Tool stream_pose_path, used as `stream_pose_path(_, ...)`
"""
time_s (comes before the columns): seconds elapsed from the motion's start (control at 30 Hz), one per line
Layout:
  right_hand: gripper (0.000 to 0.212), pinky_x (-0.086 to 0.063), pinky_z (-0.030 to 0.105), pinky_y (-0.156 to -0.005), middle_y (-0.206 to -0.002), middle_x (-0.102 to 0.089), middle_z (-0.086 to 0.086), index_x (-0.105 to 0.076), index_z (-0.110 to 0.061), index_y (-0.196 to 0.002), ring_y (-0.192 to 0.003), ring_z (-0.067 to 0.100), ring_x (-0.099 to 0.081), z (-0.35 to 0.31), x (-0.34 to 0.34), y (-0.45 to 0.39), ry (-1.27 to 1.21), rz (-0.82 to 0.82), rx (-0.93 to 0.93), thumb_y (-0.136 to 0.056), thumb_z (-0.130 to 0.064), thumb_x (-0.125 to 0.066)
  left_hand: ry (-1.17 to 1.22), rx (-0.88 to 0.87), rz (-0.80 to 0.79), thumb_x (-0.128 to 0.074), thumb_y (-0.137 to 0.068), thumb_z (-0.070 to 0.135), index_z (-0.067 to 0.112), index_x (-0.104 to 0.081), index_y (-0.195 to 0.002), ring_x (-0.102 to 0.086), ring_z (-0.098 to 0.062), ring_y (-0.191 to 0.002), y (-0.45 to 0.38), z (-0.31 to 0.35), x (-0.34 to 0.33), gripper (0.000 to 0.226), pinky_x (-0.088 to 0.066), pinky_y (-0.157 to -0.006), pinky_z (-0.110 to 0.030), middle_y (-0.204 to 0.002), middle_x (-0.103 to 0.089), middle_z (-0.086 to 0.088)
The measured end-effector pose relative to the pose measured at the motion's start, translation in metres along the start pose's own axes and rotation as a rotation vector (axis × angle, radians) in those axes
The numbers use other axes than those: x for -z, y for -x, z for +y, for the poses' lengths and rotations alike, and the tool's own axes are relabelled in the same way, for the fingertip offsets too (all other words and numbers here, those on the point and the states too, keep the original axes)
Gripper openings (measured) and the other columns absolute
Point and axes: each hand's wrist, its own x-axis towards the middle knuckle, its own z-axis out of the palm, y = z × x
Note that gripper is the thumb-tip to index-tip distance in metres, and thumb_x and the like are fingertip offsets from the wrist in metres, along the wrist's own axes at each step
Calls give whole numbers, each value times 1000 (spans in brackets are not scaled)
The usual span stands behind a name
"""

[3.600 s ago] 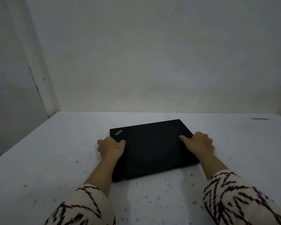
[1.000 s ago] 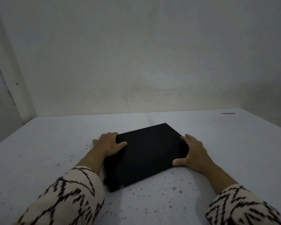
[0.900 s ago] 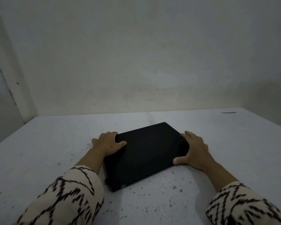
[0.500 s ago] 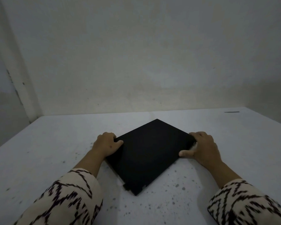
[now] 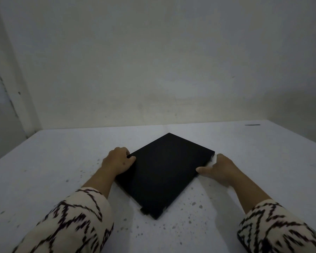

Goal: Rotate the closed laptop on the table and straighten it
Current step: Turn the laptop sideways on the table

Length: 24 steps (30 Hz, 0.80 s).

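A closed black laptop (image 5: 164, 170) lies flat on the white table (image 5: 44, 170), turned diagonally with one corner pointing toward me and one toward the wall. My left hand (image 5: 118, 162) curls over its left edge, thumb on the lid. My right hand (image 5: 220, 169) presses against its right edge, thumb on the lid's rim near the right corner.
The table is speckled with dark spots near me. A plain wall (image 5: 162, 70) stands just behind the table, with a corner post (image 5: 13, 92) at the left. A small dark strip (image 5: 252, 124) lies at the far right of the table.
The laptop has turned further, from slightly skewed to a diamond pose, its near corner swinging right. My right hand slid along the right edge toward me; my left hand stayed on the left edge.
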Motion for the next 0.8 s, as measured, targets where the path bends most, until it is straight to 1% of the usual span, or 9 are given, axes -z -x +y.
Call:
stream_pose_path(0.07,45,-36,21,-54,-110,-50,10,-49,-8,-116,-93,22,-48,-5,-4,4,-32,-25,-34,-82,-30,-71,-10,-35,-31,-53,-91,36,7,-57,-124,-58,-29,-114,-2,8,-1,44,-50,-97,-41,-127,-59,-13)
stream_pose_path(0.1,42,-37,22,-54,-112,-51,10,-51,-7,-112,-94,24,-50,-7,-7,6,-27,-21,-43,-83,-32,-69,-15,-53,-43,-53,-91,35,7,-56,-126,-57,-29,-115,-3,13,-2,45,-49,-97,-41,-128,-58,-13)
stream_pose_path(0.13,46,-43,25,-60,-119,-52,12,-52,-5,-113,-99,27,-53,-8,-12,7,-11,-23,-49,-82,-36,-68,-18,-67,-52,-53,-91,34,6,-55,-127,-57,-30,-115,-3,17,-4,45,-49,-97,-40,-128,-57,-14)
stream_pose_path(0.2,59,-48,36,-87,-133,-44,16,-52,-5,-123,-117,33,-48,-11,-24,7,54,-12,-66,-82,-46,-63,-22,-93,-67,-53,-91,34,8,-54,-127,-56,-30,-115,-7,22,-7,45,-49,-98,-42,-129,-55,-14)
stream_pose_path(0.23,62,-44,39,-97,-137,-38,16,-49,-7,-128,-125,34,-41,-13,-29,9,94,-5,-82,-84,-49,-59,-25,-101,-76,-53,-90,35,9,-54,-126,-55,-30,-116,-9,23,-8,44,-49,-98,-44,-129,-55,-14)
stream_pose_path(0.3,63,-36,41,-104,-142,-30,15,-44,-9,-132,-132,34,-30,-16,-37,13,150,30,-106,-87,-53,-52,-26,-107,-92,-52,-89,37,9,-55,-124,-54,-30,-116,-14,25,-12,44,-48,-99,-46,-129,-55,-13)
stream_pose_path(0.47,87,-28,44,-108,-143,-28,15,-28,-7,-144,-133,33,-27,-23,-55,16,221,112,-176,-83,-66,-45,-43,-99,-93,-49,-90,39,5,-58,-114,-53,-32,-113,-27,31,-18,42,-49,-95,-45,-122,-58,-15)
stream_pose_path(0.57,97,-27,46,-108,-142,-28,14,-22,-5,-145,-133,32,-27,-26,-62,14,223,152,-206,-79,-72,-44,-53,-82,-98,-47,-92,40,2,-60,-110,-53,-33,-113,-35,36,-21,43,-49,-94,-43,-119,-58,-17)
stream_pose_path(0.8,86,-29,43,-105,-136,-31,14,-32,-6,-137,-127,32,-31,-31,-66,11,145,190,-218,-79,-65,-54,-38,-69,-85,-49,-90,44,6,-59,-118,-50,-33,-119,-46,39,-29,49,-47,-97,-43,-127,-55,-15)
